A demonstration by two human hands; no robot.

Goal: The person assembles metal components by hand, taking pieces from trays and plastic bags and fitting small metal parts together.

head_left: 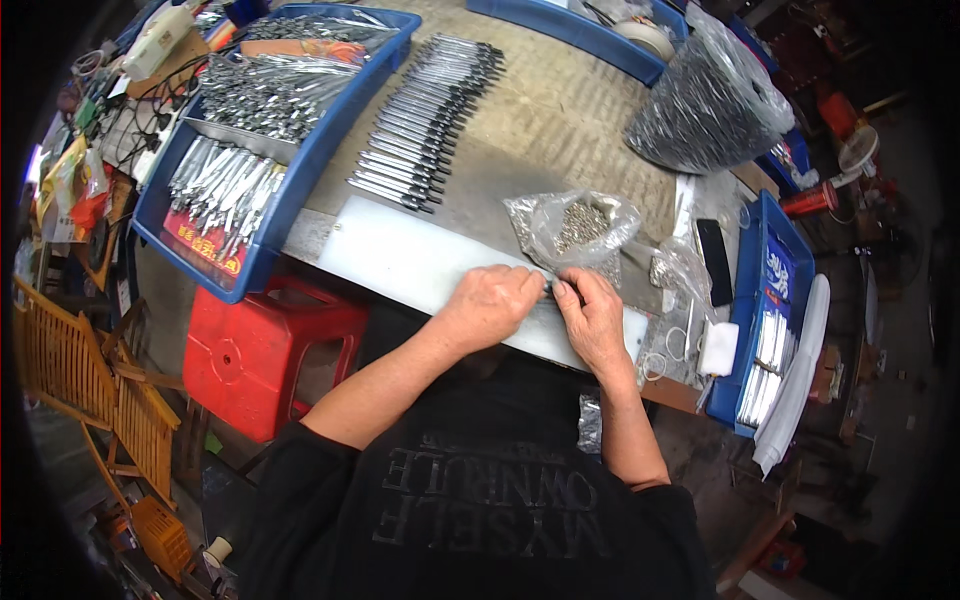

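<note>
Your left hand point(488, 305) and right hand point(592, 318) meet fingertip to fingertip over the white board point(400, 262), both pinched shut on one thin metal piece point(548, 287) held between them; most of it is hidden by your fingers. Just beyond your knuckles lies one clear bag point(572, 228) of small metal bits, mouth open, touching the board's far edge. Further out, one slanted row of dark-tipped metal tools point(428, 120) runs across the table point(560, 120); they are too many and too tightly packed to count. Left of them, one blue tray point(290, 200) overhangs the table's near edge above a red stool point(262, 355). To your right stands a second blue tray point(752, 300), a black phone point(713, 262) beside it. The board's left half is bare; your right side is crowded.
</note>
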